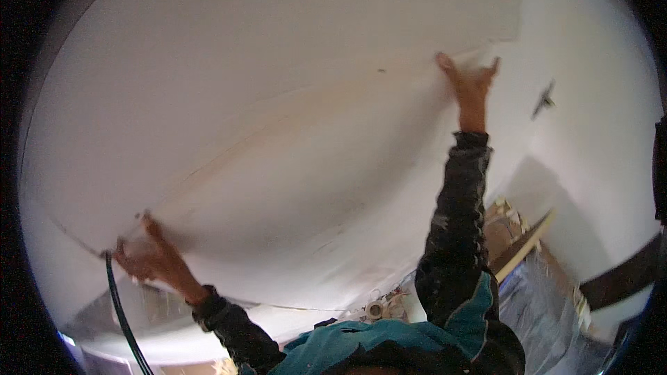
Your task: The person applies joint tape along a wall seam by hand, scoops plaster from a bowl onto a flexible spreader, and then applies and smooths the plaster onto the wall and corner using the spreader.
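A wide white surface [313,21] fills most of the view, crossed by a faint beige seam or edge [292,107]. My left hand [156,257] is raised against it at the lower left, blurred, fingers apart, near the top end of a dark cable or hose [119,305]; whether it touches that is unclear. My right hand [471,87] is higher up at the right, fingers spread against the seam near a corner of the surface. I cannot see anything held in either hand.
A small dark fixture [545,101] is on the wall at the right. Below lie boards [528,236], translucent plastic sheeting [549,305] and small cluttered items [379,305]. A dark beam-like band [618,271] crosses the lower right.
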Tool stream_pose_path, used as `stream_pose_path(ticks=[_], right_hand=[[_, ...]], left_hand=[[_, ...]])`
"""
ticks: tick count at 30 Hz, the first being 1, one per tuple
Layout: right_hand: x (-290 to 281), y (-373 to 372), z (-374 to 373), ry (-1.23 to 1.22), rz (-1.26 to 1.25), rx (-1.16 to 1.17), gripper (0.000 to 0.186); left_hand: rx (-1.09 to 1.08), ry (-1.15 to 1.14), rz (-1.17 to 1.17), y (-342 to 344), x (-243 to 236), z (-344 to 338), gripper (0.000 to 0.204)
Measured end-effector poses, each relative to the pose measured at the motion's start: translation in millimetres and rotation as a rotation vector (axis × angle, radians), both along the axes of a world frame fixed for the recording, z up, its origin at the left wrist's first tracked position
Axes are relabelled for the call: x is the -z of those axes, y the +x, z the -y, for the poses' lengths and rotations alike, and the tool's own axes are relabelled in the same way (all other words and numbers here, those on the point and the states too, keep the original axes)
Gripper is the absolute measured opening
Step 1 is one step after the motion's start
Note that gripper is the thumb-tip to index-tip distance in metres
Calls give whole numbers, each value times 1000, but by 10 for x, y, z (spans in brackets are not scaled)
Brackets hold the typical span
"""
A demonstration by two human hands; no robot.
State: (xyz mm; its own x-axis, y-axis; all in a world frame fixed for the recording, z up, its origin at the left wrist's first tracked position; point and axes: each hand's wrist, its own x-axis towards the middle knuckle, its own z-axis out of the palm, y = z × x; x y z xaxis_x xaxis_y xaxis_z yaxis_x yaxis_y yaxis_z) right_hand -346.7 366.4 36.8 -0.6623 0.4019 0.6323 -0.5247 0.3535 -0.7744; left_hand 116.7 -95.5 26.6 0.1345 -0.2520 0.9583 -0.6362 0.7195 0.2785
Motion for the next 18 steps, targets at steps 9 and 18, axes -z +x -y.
stream_pose_path(ticks=[9,18], right_hand=[[-157,1804,953,276,-593,261,62],[117,2697,2145,574,-423,-227,82]], left_hand=[[29,180,-199,-238,-233,-511,91],[114,204,-225,-176,-254,-537,98]])
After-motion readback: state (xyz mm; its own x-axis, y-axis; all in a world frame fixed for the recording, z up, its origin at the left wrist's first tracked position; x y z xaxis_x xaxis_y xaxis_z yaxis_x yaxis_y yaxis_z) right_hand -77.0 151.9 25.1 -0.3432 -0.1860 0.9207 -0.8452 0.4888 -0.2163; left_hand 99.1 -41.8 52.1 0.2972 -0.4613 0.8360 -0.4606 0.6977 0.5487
